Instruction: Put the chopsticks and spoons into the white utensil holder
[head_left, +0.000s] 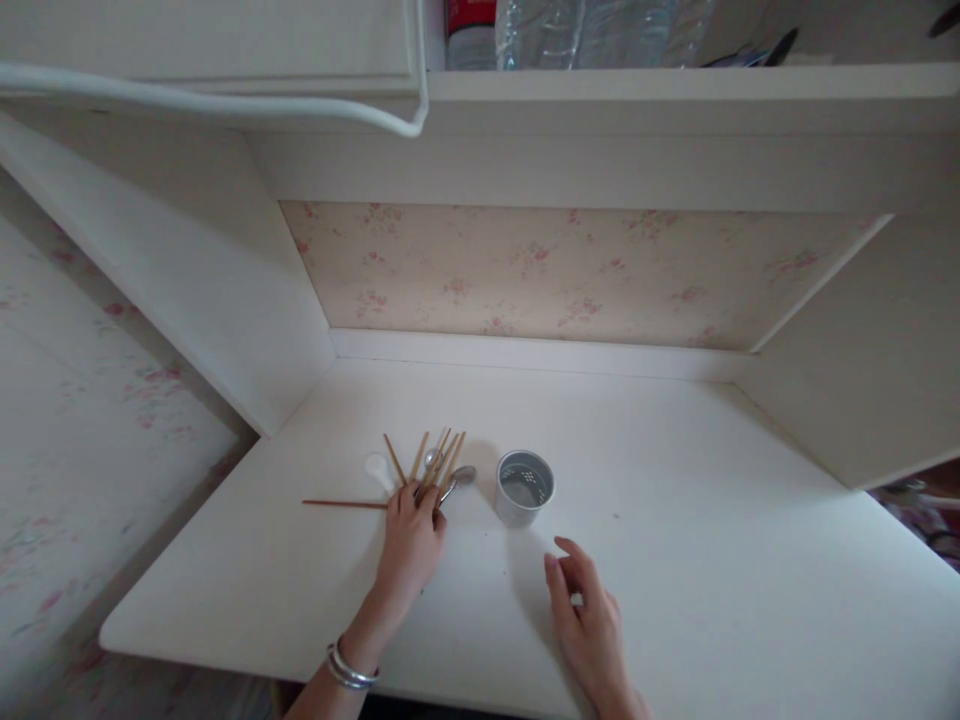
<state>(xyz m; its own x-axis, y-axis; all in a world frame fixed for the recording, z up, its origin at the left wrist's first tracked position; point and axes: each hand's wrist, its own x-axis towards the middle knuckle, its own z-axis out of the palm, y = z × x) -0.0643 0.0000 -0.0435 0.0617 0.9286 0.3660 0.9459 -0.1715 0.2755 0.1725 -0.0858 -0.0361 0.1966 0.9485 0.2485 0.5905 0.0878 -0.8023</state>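
Note:
Several wooden chopsticks (421, 452) lie fanned out on the white desk with a few spoons among them. My left hand (412, 535) is over their near ends, its fingers curled down on the bunch; exactly which pieces it grips is hidden. A metal spoon (465, 475) points out to the right of these fingers, and another metal spoon (433, 458) lies between the sticks. A whitish plastic spoon (377, 466) and a reddish-brown chopstick (341, 503) extend to the left. Near the grey metal utensil holder (516, 512), upright with holes inside, my right hand (589, 610) is loosely bent and holds nothing.
The white desk (690, 560) has side panels at left and right and a floral back wall (525, 270). Overhead, a shelf (675, 95) bears plastic bottles (585, 35). A white cable (225, 100) runs along the upper left.

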